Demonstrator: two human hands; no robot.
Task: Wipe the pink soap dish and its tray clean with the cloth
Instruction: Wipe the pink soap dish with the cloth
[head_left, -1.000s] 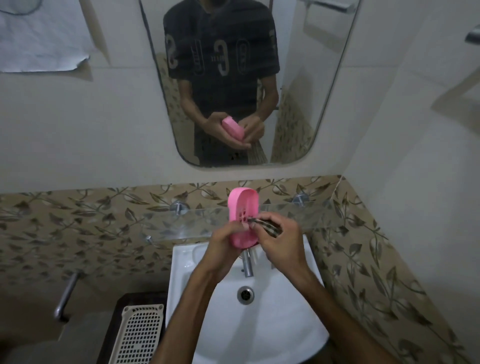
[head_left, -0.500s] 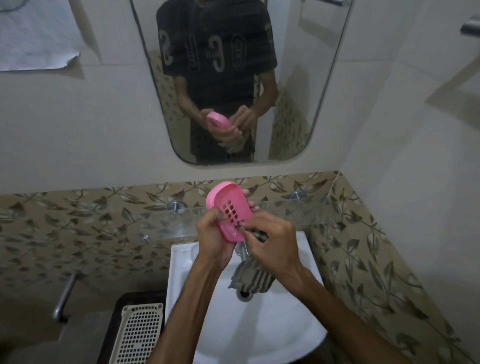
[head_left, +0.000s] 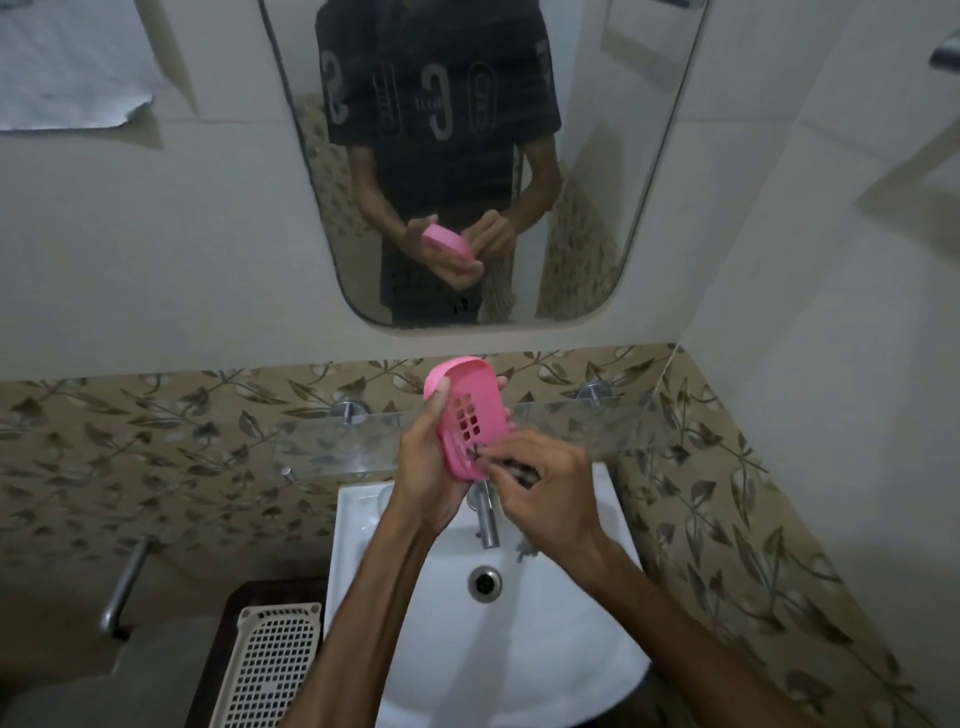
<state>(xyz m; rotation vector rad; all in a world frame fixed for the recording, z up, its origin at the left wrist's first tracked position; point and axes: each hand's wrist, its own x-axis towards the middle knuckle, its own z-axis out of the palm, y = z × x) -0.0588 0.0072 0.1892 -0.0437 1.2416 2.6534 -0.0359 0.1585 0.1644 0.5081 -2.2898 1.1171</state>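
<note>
Above the white sink (head_left: 571, 649), the left hand (head_left: 431, 467) wraps around the pink soap dish (head_left: 467, 415), holding it tilted over the tap (head_left: 487, 519). The right hand (head_left: 545, 493), beside the dish's lower end, pinches the dark cloth (head_left: 511, 464) against its slotted face.

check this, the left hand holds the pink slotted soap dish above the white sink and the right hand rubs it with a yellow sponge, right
Not quite. In the head view the right hand rubs with a dark grey cloth, not a yellow sponge. The left hand does hold the pink slotted soap dish above the white sink.
</note>
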